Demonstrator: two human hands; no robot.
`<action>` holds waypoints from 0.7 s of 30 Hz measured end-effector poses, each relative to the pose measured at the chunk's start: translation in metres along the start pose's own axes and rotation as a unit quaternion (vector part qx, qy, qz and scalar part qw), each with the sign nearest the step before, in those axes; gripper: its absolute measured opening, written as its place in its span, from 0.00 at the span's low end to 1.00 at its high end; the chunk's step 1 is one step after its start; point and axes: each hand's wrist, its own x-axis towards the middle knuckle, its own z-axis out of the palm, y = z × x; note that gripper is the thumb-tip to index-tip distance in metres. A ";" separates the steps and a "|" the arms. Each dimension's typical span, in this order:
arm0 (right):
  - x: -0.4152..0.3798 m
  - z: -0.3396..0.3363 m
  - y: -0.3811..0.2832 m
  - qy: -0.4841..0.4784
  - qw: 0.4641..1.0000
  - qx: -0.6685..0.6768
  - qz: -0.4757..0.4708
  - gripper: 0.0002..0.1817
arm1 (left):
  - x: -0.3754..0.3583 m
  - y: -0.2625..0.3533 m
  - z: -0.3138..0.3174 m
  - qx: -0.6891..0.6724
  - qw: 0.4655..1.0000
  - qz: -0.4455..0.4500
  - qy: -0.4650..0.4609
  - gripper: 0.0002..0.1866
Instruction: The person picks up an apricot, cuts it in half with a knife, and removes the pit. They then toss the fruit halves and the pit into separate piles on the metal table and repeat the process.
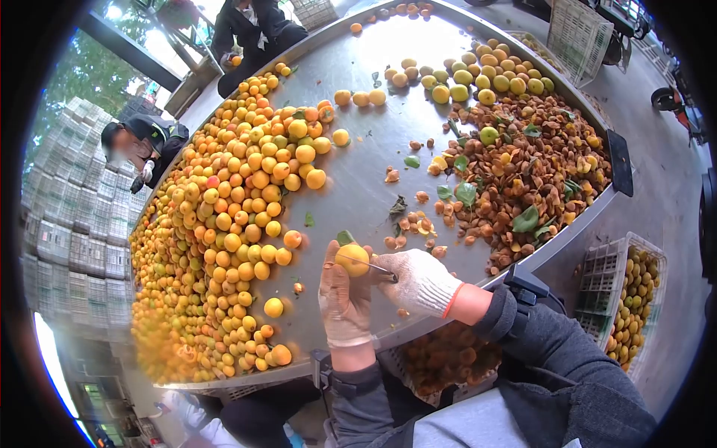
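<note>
My left hand (343, 302), in a stained glove, is closed around a yellow apricot (352, 259) with a green leaf beside its top. In a white knitted glove, my right hand (420, 284) grips a small knife (383, 271), its thin blade lying against the fruit's right side. Both hands are over the near edge of a metal table (340, 205). To their left spreads a large heap of orange-yellow apricots (239, 216). Brown pits with bits of flesh and leaves form another heap (534, 164) on the right.
Greener apricots (485, 75) lie at the table's far right. A crate of fruit (633, 299) stands by the right edge, and stacked crates (71, 224) rise at the left. One person (149, 145) bends at the left side; another (254, 30) is at the far end.
</note>
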 end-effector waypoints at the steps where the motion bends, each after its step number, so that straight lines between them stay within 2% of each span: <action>1: 0.001 0.002 0.001 0.005 1.000 -0.004 -0.010 0.20 | -0.001 0.000 0.003 0.024 0.999 0.018 0.017 0.29; 6: 0.006 0.008 0.003 -0.007 0.998 -0.064 -0.007 0.19 | -0.006 0.000 0.006 0.059 0.996 0.037 0.062 0.33; 8: 0.008 0.011 0.010 -0.001 0.999 -0.032 -0.031 0.12 | -0.009 0.000 0.009 0.088 0.992 0.040 0.078 0.35; 10: 0.010 0.013 0.014 -0.010 0.999 -0.031 -0.026 0.12 | -0.010 -0.004 0.015 0.289 0.945 0.145 0.055 0.41; 11: 0.011 0.013 0.015 -0.019 0.999 -0.030 -0.020 0.12 | -0.012 -0.005 0.021 0.288 0.945 0.146 0.054 0.41; 13: 0.009 0.012 0.012 -0.007 0.999 -0.040 -0.024 0.12 | -0.015 -0.004 0.032 0.316 0.923 0.219 0.034 0.40; 14: 0.009 0.011 0.010 0.002 0.998 -0.051 -0.028 0.13 | -0.012 -0.003 0.027 0.314 0.923 0.222 0.034 0.40; 16: 0.007 0.014 0.010 0.021 0.998 -0.039 -0.042 0.13 | -0.007 0.001 0.012 0.214 0.974 0.073 0.013 0.35; 17: 0.006 0.015 0.011 0.040 0.998 -0.024 -0.053 0.14 | -0.009 -0.001 0.008 0.212 0.974 0.075 0.014 0.35; 19: 0.006 0.014 0.012 0.054 0.996 -0.010 -0.070 0.13 | -0.012 0.001 0.012 0.249 0.968 0.015 -0.011 0.30; 20: 0.005 0.014 0.012 0.071 0.994 0.008 -0.082 0.13 | -0.014 0.003 0.017 0.249 0.968 0.014 -0.011 0.30; 21: 0.005 0.010 0.010 0.070 0.994 0.007 -0.082 0.13 | -0.016 0.005 0.024 0.316 0.948 0.043 0.009 0.30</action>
